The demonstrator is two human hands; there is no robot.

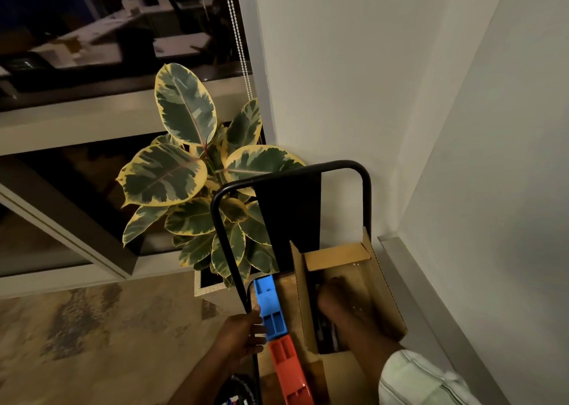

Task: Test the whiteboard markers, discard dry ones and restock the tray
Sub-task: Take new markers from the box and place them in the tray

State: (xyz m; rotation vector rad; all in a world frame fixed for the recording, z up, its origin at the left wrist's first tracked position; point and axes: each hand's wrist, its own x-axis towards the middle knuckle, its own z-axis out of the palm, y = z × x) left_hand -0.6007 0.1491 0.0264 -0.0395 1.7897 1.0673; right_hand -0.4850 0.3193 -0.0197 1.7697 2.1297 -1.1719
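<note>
Left hand [243,337] fingers seem curled on blue tray [267,307]; right hand [341,307], blurred in box [383,297]: cannot tell.

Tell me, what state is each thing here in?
cardboard box: open, flaps raised.
right hand: reaching inside the box, blurred; grip unclear.
blue plastic piece: lying flat.
red plastic piece: lying flat, abutting the blue one.
left hand: touching the blue piece's edge; grip unclear.
rubber plant: upright in its planter.
</note>
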